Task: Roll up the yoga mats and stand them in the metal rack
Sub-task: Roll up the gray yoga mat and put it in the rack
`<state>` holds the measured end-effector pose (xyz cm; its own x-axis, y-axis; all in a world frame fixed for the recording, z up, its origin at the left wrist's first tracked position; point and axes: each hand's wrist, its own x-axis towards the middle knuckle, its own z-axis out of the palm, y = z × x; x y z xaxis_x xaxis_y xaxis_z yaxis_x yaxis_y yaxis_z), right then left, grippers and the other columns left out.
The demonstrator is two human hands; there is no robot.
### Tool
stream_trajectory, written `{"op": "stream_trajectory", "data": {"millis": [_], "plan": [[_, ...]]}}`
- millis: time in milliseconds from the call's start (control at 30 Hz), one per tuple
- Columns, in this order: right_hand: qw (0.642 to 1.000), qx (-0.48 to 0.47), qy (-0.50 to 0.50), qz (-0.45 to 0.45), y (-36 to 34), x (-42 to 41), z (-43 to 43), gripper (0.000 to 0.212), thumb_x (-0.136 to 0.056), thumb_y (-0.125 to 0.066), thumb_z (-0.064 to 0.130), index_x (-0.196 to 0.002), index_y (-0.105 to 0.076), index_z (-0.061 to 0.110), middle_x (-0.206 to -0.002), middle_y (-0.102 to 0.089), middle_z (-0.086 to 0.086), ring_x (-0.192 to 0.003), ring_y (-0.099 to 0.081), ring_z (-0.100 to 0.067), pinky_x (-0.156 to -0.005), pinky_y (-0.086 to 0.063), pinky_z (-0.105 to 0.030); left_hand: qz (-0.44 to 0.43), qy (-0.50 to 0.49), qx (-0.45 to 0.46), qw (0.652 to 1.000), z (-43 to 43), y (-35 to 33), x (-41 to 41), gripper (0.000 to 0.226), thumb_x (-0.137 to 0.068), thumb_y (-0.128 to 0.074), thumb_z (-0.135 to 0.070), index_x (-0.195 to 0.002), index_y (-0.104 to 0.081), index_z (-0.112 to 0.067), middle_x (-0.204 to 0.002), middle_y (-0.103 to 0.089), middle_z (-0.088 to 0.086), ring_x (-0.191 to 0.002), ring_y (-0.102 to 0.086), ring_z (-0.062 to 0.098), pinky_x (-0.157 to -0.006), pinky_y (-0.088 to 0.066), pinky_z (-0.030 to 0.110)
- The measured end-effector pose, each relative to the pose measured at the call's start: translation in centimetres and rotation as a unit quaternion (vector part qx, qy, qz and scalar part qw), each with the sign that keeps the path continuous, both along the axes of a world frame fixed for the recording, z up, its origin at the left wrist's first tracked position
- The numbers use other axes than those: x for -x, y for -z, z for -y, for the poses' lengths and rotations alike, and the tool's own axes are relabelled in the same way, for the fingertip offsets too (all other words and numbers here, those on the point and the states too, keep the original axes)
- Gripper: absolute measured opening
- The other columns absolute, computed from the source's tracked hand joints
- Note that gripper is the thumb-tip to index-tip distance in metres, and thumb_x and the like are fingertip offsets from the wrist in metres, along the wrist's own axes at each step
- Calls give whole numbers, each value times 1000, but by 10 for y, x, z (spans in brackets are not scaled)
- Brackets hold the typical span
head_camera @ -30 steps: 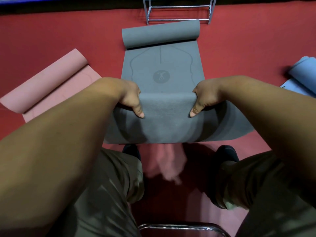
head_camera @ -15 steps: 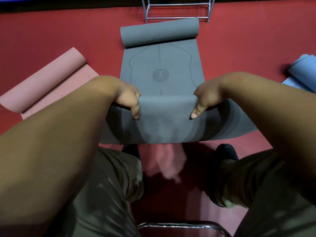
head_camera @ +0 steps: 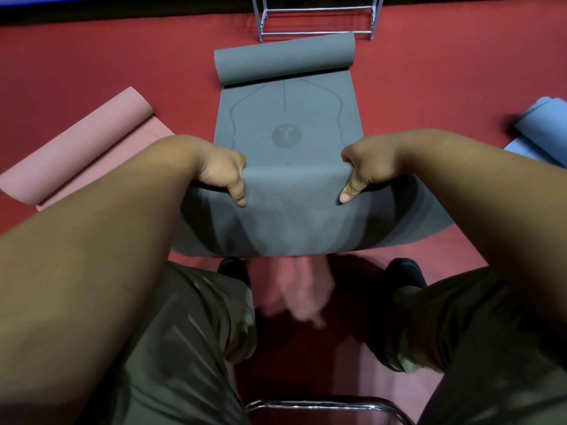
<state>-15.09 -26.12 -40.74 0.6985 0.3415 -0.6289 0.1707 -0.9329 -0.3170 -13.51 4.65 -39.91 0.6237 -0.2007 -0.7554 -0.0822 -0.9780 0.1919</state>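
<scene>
Red floor (head_camera: 107,65) fills the view, dark strip along the top edge. Grey yoga mat (head_camera: 288,118) lies centre, running lengthwise away from the person, w/ a round logo and line markings on its top face. Its far end is curled into a roll (head_camera: 285,61) lying just in front of the metal rack (head_camera: 316,33), which is cut off by the top of the frame. Near end of the mat is lifted and turned over into a fold. Left hand (head_camera: 222,173) grips the fold on its left side and right hand (head_camera: 365,167) on its right, fingers of both wrapped round the fold, one digit of each pressed on the near face. Pink mat (head_camera: 76,151) lies to the left, set diagonally and partly rolled. Blue mat (head_camera: 543,124) is at the right edge, also partly rolled, mostly out of frame. Dark shoes (head_camera: 233,268) stand just behind the grey mat's near edge, olive trousers (head_camera: 184,348) below, chrome tube (head_camera: 322,404) at the very bottom.
</scene>
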Motion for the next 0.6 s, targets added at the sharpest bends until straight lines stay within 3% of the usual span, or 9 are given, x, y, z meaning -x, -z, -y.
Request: {"op": "stream_trajectory", "data": {"millis": [100,200,300,400,500,600], "plan": [[999,5,8,47,-1,-2,0,57,-68,-97,53,-84,-54,19,-79,-61,-1,-71,-55,-17,-60,-40,-32,32,3,3,999,1,-3,-3,76,-47,-92,-43,-110,-63,-11,-103,-76,11,-94,-75,33,-88,-63,51],[997,7,19,70,-3,-6,2,60,-64,-99,54,-80,-57,15,-73,-63,-4,-67,-56,-22,-61,-44,-35,62,10,21,998,7,-7,-3,64,-61,-99,-31,-109,-60,-14,-103,-73,8,-97,-72,31,-88,-61,44],[996,21,27,80,-2,-9,5,63,-59,-99,58,-79,-63,11,-70,-66,-6,-67,-59,-26,-67,-51,-36,98,18,27,995,10,-8,-6,52,-69,-97,-24,-99,-55,-16,-95,-70,6,-87,-65,27,-72,-51,34],[994,39,25,96,-3,-11,3,61,-59,-98,60,-79,-67,12,-68,-67,-4,-70,-61,-26,-66,-50,-34,144,26,16,989,11,-11,-9,51,-64,-100,-27,-87,-55,-17,-81,-68,5,-74,-60,25,-63,-45,34],[994,37,24,102,-4,-14,2,53,-64,-97,59,-96,-78,21,-79,-71,4,-82,-65,-24,-72,-48,-32,175,31,4,984,11,-13,-13,45,-62,-101,-31,-82,-64,-14,-73,-69,3,-69,-63,25,-63,-51,35],[994,17,24,110,-2,-14,0,69,-69,-97,53,-129,-75,27,-112,-75,1,-97,-61,-22,-84,-44,-29,172,58,-13,983,11,-14,-17,33,-69,-98,-33,-83,-73,-18,-74,-72,-1,-75,-68,25,-72,-57,37]]}}
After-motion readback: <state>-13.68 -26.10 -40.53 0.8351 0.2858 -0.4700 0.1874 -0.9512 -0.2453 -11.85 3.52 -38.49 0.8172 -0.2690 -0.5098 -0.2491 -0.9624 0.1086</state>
